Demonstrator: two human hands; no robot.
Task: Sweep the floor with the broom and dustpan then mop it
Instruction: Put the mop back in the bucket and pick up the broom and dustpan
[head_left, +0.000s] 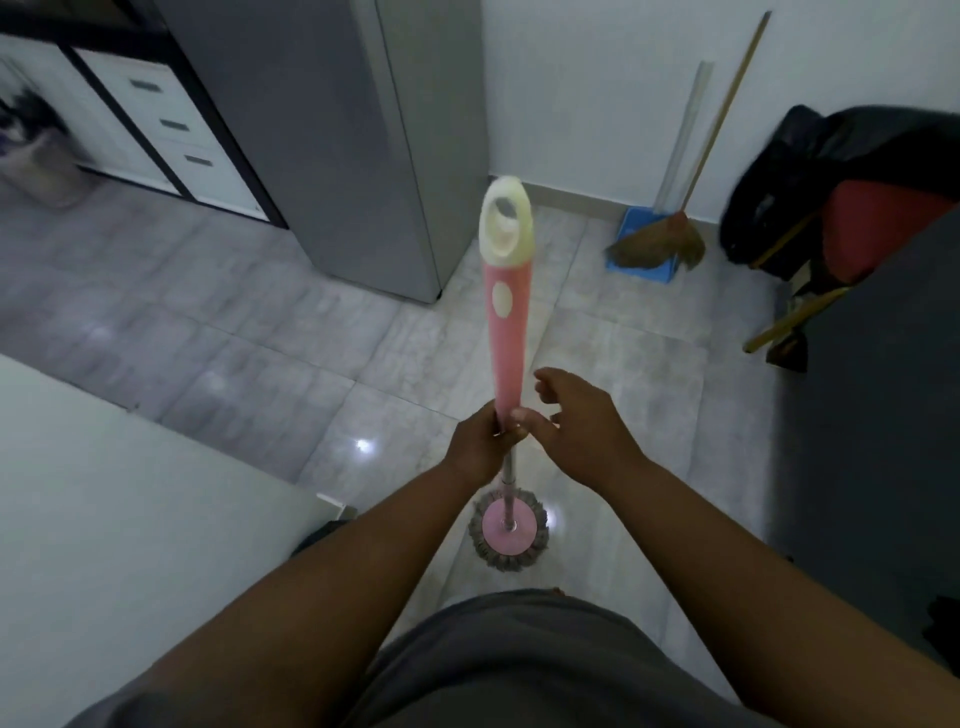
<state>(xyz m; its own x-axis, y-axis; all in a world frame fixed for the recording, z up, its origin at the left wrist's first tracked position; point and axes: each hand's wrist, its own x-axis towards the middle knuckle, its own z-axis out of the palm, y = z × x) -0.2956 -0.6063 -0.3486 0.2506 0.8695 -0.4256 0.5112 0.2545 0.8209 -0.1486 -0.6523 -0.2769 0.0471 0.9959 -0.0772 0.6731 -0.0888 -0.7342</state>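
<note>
1. The fingers of the left hand curl tightly round the mop, gripping it at the bottom of its pink grip, where the thin metal shaft begins.
2. The fingers of the right hand are loosely bent and a little spread. They sit just beside the handle and hold nothing. I cannot tell whether they touch the left hand.
3. The pale tiled floor fills most of the view and shows small glints of light.
4. A tall grey cabinet stands on the floor ahead, to the left of the mop, next to the white wall.
5. A white counter lies low on the left.
6. A black bag over something red sits at the right, near the wall.
7. The mop stands nearly upright in front of the person. Its round mop head rests on the floor below the hands, and its pale looped cap points up towards the camera.
8. The broom leans against the wall at the far right, well apart from the hands, with its bristles down.
9. The blue dustpan stands beside the broom, its blade under the bristles and its long handle against the wall.
</note>
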